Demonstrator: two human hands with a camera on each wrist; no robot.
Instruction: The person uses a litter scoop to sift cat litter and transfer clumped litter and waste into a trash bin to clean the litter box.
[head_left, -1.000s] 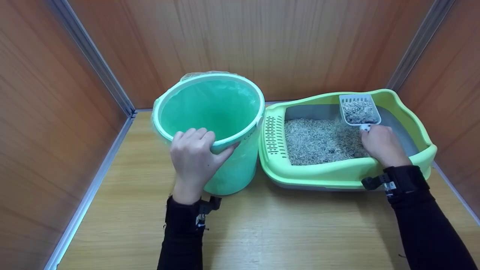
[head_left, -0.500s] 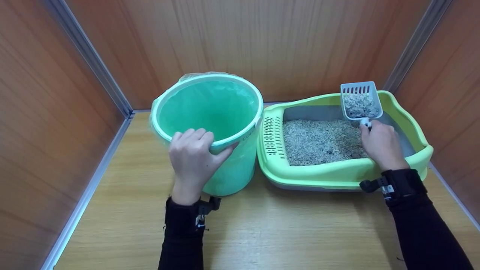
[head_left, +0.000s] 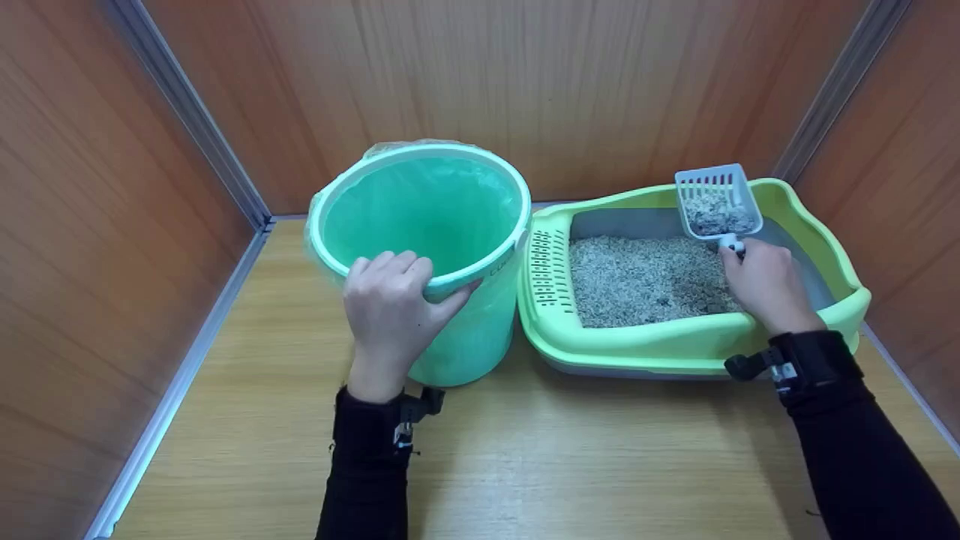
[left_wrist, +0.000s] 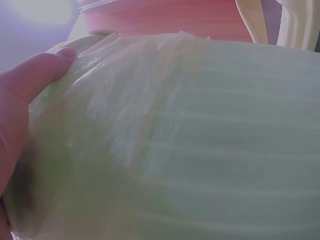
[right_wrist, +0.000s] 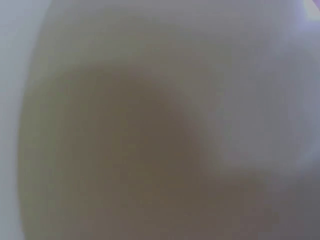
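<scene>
My left hand (head_left: pixel 390 307) grips the near rim of a green trash can (head_left: pixel 465 337), fingers over the edge and thumb along the outside. A thin clear bag (left_wrist: pixel 120 95) lines the can and folds down over its outer wall in the left wrist view. My right hand (head_left: pixel 769 285) holds a pale slotted litter scoop (head_left: pixel 739 196) by its short handle. Grey clumped litter sits in the scoop's lower half. The scoop is above the back right part of a lime green litter box (head_left: pixel 652 345). Blur fills the right wrist view.
Grey granular litter (head_left: pixel 637 281) covers the box's floor, with a perforated step (head_left: pixel 551 270) at its left end. The box stands close beside the can. Wood-grain panels (head_left: pixel 600 90) rise behind and on both sides. The wooden floor (head_left: pixel 510 457) extends in front.
The scoop has risen from inside the box, and its front end has tilted up; its litter now lies nearer the handle. The left hand keeps its grip on the can's rim.
</scene>
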